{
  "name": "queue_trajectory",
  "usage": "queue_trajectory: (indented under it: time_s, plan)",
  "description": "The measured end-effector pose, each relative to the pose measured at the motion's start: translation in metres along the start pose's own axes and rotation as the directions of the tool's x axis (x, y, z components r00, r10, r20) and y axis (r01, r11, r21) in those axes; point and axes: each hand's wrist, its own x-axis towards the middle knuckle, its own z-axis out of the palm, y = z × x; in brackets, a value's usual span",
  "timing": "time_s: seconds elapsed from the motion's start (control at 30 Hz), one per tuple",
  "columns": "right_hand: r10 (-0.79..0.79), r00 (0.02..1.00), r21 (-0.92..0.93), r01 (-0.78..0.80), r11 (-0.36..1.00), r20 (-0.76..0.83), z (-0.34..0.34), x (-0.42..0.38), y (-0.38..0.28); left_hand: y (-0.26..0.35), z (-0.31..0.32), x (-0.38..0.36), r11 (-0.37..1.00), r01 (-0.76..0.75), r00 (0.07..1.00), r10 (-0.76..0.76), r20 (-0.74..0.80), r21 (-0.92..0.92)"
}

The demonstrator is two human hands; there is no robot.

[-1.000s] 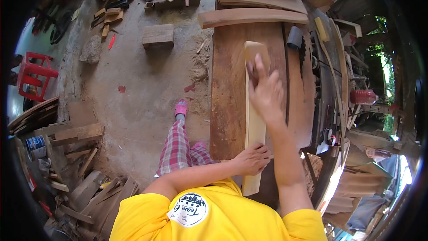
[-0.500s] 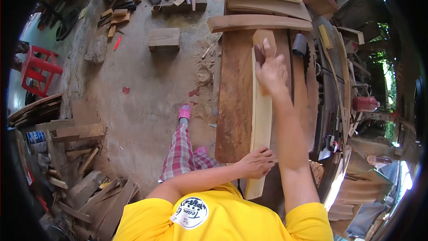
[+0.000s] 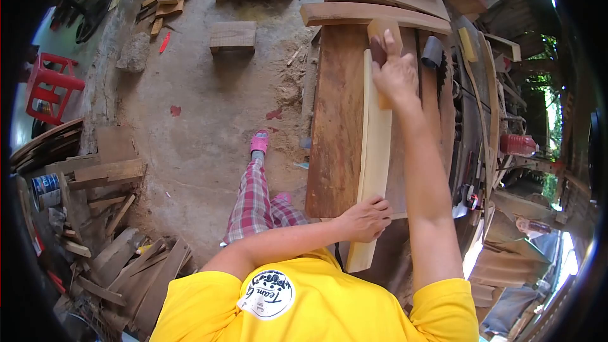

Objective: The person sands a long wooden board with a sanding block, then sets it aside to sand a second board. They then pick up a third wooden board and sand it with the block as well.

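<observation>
A long pale wood strip (image 3: 372,145) lies lengthwise on a brown wooden bench (image 3: 335,126), its near end jutting past the bench edge. My left hand (image 3: 366,218) is closed around the strip near that end. Farther up, my right hand (image 3: 398,75) grips a light wooden block (image 3: 384,30) with a dark part, which looks like a wooden hand plane. It rests at the strip's far end, with my index finger stretched along it. My palm hides much of the tool.
Curved boards (image 3: 377,16) lie across the bench's far end. A dark cylinder (image 3: 432,52) and a saw-toothed edge are to the right. On the floor are a wood block (image 3: 233,37), scrap wood (image 3: 120,259) and a red stool (image 3: 54,88).
The whole view has shifted, so bench and boards sit higher in the picture. Both hands keep their grips, and the tool stays near the strip's far end.
</observation>
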Motion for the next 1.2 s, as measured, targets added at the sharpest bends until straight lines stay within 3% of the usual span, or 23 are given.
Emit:
queue_trajectory:
  time_s: [0.13,0.17,0.23,0.3,0.37,0.47,0.57,0.7,0.77,0.83,0.9,0.97,1.07,1.2]
  plan:
    - [-0.183,0.977,-0.057,0.177,0.983,-0.108,0.003,-0.126,0.020,0.001,-0.003,0.000,1.000,-0.016,1.000,0.016,-0.023,-0.023]
    - [-0.190,0.981,-0.035,0.189,0.981,-0.037,-0.004,-0.160,0.024,0.002,-0.001,0.002,0.999,-0.023,0.999,0.022,-0.037,-0.035]
    - [-0.206,0.978,-0.108,0.207,0.972,0.018,-0.016,-0.184,0.018,0.005,0.002,0.005,0.984,-0.001,0.928,0.066,-0.366,0.176]
    - [-0.225,0.972,-0.127,0.232,0.964,0.069,-0.019,-0.176,0.012,0.003,0.005,0.003,0.989,0.032,0.925,0.025,-0.378,0.143]
    - [-0.296,0.952,-0.060,0.292,0.954,-0.079,-0.004,-0.115,0.010,0.003,0.007,-0.004,1.000,-0.005,0.999,0.005,-0.038,0.011]
    - [-0.171,0.985,-0.113,0.166,0.980,-0.033,0.000,-0.024,-0.013,0.002,0.010,-0.004,1.000,-0.004,1.000,0.004,0.006,-0.029]
    - [-0.148,0.989,-0.158,0.144,0.977,-0.012,-0.001,-0.018,-0.020,0.003,0.003,-0.004,0.998,-0.023,1.000,0.022,-0.023,-0.052]
    - [-0.385,0.923,-0.169,0.377,0.911,-0.020,-0.012,-0.138,0.012,0.001,0.011,-0.005,0.997,-0.026,0.999,0.024,-0.025,-0.072]
    - [-0.435,0.894,-0.123,0.446,0.887,0.110,-0.031,-0.200,0.031,0.001,0.028,-0.004,0.994,-0.009,0.940,0.044,-0.340,0.105]
    - [-0.481,0.868,-0.161,0.495,0.853,0.123,-0.035,-0.197,0.038,0.004,0.023,-0.003,0.996,0.062,0.914,-0.034,-0.405,0.057]
    - [-0.516,0.854,-0.153,0.519,0.841,0.065,-0.030,-0.181,0.045,0.005,0.018,-0.009,0.997,0.010,0.996,-0.003,-0.094,0.079]
    - [-0.478,0.876,-0.078,0.473,0.878,-0.061,-0.011,-0.126,0.038,0.006,0.012,-0.008,0.999,0.006,0.997,-0.003,-0.075,0.040]
    - [-0.362,0.928,-0.143,0.348,0.927,-0.088,-0.006,-0.056,0.015,0.004,0.013,-0.007,0.999,-0.009,0.998,0.011,-0.062,0.034]
    - [-0.348,0.927,-0.118,0.333,0.935,-0.139,-0.005,-0.094,0.017,0.013,0.011,-0.012,0.998,0.023,0.996,-0.017,-0.093,0.063]
